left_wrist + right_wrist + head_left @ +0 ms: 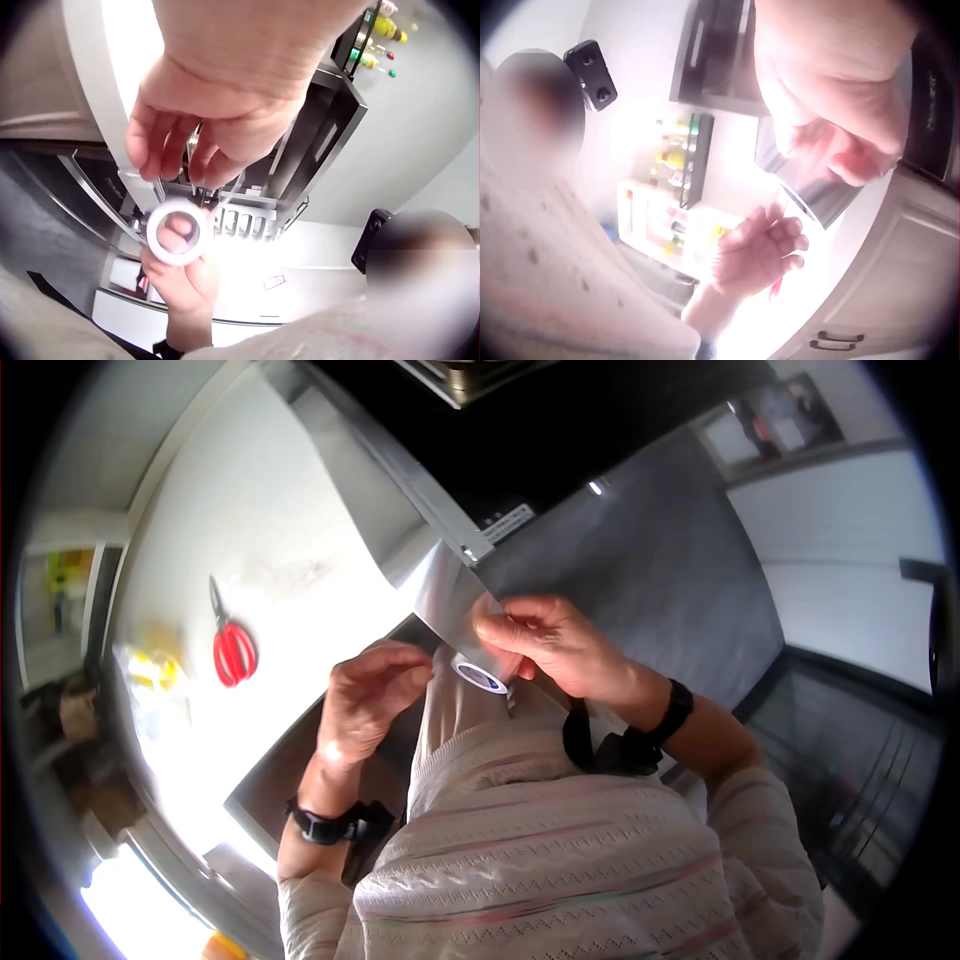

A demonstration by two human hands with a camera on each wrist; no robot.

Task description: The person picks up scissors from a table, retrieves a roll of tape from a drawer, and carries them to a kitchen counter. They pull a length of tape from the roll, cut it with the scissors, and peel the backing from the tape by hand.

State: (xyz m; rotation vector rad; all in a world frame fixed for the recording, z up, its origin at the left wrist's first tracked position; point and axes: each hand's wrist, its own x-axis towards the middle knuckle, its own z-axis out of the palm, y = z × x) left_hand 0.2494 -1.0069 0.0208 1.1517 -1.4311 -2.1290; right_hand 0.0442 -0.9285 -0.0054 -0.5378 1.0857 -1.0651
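My right hand [565,645] holds a roll of clear tape [480,675], its thumb on the wide see-through strip beside the roll. In the left wrist view the tape roll [178,231] shows its white ring, with fingertips of the right hand [184,281] visible through the hole. From the roll the strip [440,590] stretches up toward the counter edge by the cooktop. My left hand [370,695] hovers just left of the roll, fingers loosely bent. Seen from the right wrist, the left hand [757,251] has its fingers spread and nothing in them.
Red-handled scissors [234,650] lie on the white counter [260,490] to the left. Beyond them is a yellow and clear plastic item [155,670]. A black cooktop [520,440] borders the counter ahead. Low on the right stands a glass-fronted appliance [840,750]. A bottle rack [686,161] hangs on the wall.
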